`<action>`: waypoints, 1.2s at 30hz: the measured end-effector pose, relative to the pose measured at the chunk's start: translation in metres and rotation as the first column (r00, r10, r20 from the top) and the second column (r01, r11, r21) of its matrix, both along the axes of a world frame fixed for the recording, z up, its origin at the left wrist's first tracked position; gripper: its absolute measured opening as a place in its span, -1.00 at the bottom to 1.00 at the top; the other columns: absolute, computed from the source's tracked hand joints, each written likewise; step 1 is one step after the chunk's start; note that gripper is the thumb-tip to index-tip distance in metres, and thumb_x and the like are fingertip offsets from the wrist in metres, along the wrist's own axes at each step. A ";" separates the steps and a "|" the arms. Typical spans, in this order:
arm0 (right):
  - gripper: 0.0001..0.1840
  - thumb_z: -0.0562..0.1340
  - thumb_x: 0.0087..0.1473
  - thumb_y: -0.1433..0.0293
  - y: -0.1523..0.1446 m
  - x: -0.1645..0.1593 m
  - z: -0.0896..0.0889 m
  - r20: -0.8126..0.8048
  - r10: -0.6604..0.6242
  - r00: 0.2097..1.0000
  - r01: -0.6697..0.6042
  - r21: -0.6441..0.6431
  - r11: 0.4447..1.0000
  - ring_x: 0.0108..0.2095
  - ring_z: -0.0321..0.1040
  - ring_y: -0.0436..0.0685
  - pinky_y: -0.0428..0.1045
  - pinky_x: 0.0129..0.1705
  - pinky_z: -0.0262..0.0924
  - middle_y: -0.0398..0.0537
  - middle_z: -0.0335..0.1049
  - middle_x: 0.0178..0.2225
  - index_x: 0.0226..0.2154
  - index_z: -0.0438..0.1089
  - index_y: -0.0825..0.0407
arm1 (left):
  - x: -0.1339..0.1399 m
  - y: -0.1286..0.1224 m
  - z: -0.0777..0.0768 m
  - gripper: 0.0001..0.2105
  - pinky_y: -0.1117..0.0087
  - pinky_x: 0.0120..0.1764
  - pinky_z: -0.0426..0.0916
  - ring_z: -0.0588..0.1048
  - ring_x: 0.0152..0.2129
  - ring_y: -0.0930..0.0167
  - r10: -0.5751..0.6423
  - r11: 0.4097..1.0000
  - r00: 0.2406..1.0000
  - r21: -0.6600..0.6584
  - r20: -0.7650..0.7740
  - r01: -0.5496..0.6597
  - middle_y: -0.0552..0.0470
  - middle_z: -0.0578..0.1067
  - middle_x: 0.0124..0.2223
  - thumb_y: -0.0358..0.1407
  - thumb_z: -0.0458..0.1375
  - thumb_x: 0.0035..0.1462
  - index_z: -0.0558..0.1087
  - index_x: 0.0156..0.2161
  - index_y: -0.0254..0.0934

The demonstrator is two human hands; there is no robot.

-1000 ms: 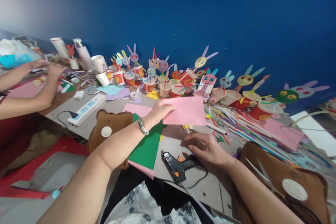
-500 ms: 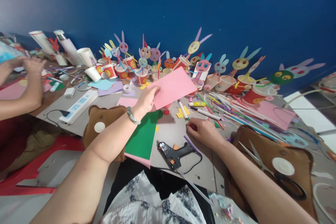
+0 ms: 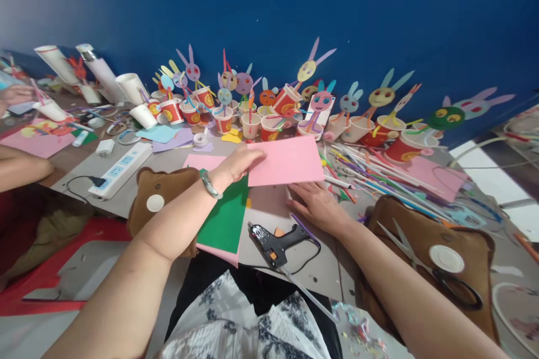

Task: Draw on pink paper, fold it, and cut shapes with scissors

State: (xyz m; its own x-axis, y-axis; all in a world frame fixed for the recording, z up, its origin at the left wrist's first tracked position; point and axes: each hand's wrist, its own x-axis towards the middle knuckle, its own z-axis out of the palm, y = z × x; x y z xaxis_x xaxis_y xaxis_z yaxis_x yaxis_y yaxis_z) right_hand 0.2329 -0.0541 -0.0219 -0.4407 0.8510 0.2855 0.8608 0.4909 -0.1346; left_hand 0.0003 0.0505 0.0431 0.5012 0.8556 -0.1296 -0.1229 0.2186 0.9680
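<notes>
Fingers [image 3: 257, 153] of the left hand [image 3: 234, 168] are closed on the left edge of a pink paper sheet [image 3: 290, 161], thumb pressed across its face. The sheet is held up off the surface [image 3: 328, 269], beyond the black glue gun [image 3: 273, 245], its broad face toward the person. The right hand [image 3: 316, 205] lies palm down, beyond the glue gun and a little to its right, fingers straightened and slightly apart; their tips come up to the sheet's lower edge, and I can't tell from here whether they touch it.

A jade-like bracelet [image 3: 209, 184] circles the left wrist. Just left of the glue gun lies a green sheet [image 3: 225, 224], with pink paper [image 3: 204, 161] showing from under it. Farther left of the gun are a brown bear-shaped cushion [image 3: 168, 190] and then a white power strip [image 3: 126, 170]. Well to the gun's right, scissors [image 3: 408, 255] rest on a second brown cushion [image 3: 471, 258], with pipe cleaners [image 3: 374, 171] strewn beyond. Past everything, farthest from the gun, paper-cup rabbits [image 3: 323, 102] line the blue wall [image 3: 261, 5]. Far left of the gun, a co-worker's hand [image 3: 17, 95] is near a white paper cup [image 3: 51, 110].
</notes>
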 end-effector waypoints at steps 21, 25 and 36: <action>-0.51 0.20 0.00 0.33 0.000 0.005 0.008 -0.320 -0.424 0.847 0.357 -0.247 0.901 -0.53 0.35 0.13 0.02 -0.38 0.20 -0.06 0.51 -0.47 0.01 0.42 0.10 | 0.018 -0.013 -0.043 -0.94 0.43 -0.42 0.16 0.33 -0.53 0.46 0.019 0.807 0.782 0.472 -0.623 0.356 0.09 0.41 -0.50 -0.44 0.14 -0.05 0.35 -0.49 -0.29; -0.53 0.13 0.01 0.40 0.001 0.008 0.008 -0.189 -0.434 0.881 0.413 -0.141 0.900 -0.46 0.41 0.22 0.11 -0.18 0.22 -0.05 0.46 -0.54 0.00 0.43 0.10 | 0.014 -0.009 -0.039 -0.91 0.41 -0.42 0.13 0.28 -0.55 0.46 0.001 0.810 0.795 0.467 -0.606 0.355 0.12 0.36 -0.53 -0.40 0.14 -0.05 0.32 -0.52 -0.28; -0.56 0.13 -0.02 0.44 0.003 0.010 0.004 -0.124 -0.393 0.911 0.391 -0.044 0.920 -0.33 0.47 0.32 0.20 -0.08 0.22 0.05 0.53 -0.44 -0.05 0.43 0.08 | 0.007 -0.004 -0.032 -0.94 0.43 -0.33 0.25 0.45 -0.44 0.41 0.036 0.792 0.756 0.480 -0.654 0.377 0.00 0.54 -0.39 -0.44 0.17 -0.02 0.44 -0.36 -0.32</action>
State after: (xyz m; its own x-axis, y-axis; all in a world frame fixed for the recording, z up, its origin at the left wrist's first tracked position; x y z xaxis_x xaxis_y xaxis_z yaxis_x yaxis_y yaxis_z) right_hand 0.2427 -0.0510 -0.0180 -0.0318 0.9534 0.3001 0.9585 0.1142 -0.2612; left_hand 0.0076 0.0468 0.0110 0.6325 0.7745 0.0077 0.5075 -0.4219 0.7514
